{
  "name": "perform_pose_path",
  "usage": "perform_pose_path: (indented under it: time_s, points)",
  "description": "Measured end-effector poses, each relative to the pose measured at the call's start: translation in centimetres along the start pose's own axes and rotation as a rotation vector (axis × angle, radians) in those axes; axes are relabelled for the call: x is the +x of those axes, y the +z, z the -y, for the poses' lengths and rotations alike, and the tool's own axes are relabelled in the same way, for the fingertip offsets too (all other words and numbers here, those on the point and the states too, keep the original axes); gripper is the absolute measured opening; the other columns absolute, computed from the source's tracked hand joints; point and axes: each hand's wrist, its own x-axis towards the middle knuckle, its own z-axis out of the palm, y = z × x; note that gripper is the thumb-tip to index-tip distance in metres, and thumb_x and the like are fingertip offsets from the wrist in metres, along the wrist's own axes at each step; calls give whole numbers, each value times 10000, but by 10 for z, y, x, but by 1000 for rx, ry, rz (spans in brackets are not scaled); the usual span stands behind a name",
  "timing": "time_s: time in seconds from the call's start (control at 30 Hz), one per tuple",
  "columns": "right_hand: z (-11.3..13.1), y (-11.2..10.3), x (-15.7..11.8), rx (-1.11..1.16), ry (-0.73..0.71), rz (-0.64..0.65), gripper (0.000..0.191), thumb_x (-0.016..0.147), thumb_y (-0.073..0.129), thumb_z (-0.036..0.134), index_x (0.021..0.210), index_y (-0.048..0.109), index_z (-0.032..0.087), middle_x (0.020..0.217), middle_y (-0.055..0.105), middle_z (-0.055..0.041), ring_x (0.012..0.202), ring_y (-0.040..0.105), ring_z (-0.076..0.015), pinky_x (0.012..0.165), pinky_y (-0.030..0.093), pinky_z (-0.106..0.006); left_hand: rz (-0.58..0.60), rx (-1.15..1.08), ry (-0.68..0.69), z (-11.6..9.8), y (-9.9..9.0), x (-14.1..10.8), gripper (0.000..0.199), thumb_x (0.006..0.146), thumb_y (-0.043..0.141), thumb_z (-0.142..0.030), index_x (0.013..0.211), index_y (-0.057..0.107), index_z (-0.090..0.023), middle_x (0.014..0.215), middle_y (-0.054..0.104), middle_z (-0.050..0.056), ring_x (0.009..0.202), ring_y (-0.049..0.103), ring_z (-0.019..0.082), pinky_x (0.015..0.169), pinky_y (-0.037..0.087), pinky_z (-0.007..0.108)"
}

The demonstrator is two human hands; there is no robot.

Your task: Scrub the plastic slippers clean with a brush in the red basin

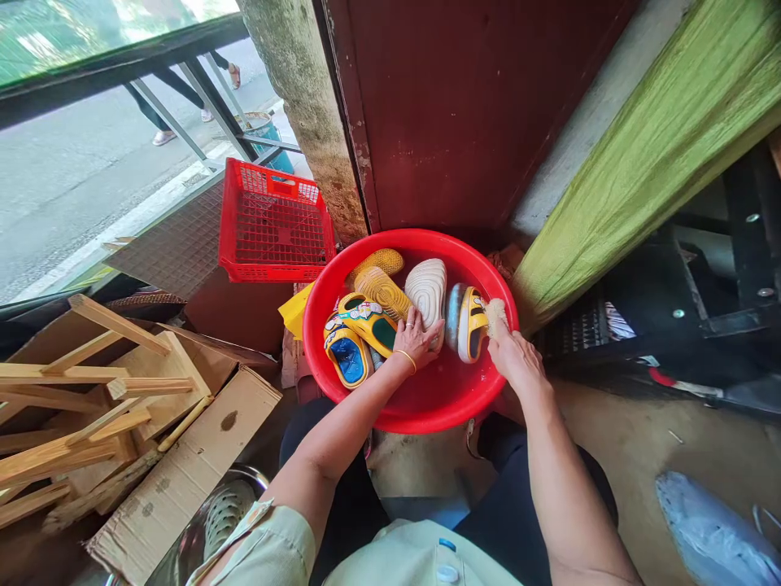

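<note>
A glossy red plastic basin [407, 411] held slippers [427, 289] of smooth moulded foam, their yellow uppers shining wet, beside a pale natural-bristle brush [496, 316]. Rough unfinished wood slats [73, 373] lay near matt brown cardboard [183, 464]; a crinkled green cloth [665, 179] hung beside a dull maroon painted metal door [445, 106], its finish chipped.

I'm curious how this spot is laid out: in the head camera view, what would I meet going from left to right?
Wooden slats → red plastic crate → left hand → right hand with a brush → green cloth
</note>
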Motion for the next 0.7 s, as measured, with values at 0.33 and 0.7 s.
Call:
perform_pose_path:
  time_s: [0.33, 0.7]
  points:
    - [-9, 12, 6, -22, -72, 24, 631, 1025, 343, 343, 1623, 288, 150, 1071, 736, -194, 934, 742, -330, 802, 518, -413, -34, -42, 13, -4, -1, -2, 972, 742, 785, -660, 1562, 425, -280, 1616, 360, 250, 1558, 187, 465, 1163, 280, 648]
    - [-19, 30, 18, -59, -155, 95, 595, 1000, 311, 290, 1548, 381, 68, 980, 763, -232, 937, 753, -364, 810, 518, -448, -135, -117, 7, -11, -11, -21, 854, 780, 737, -342, 1564, 408, -261, 1685, 243, 199, 1567, 166, 463, 1201, 238, 664]
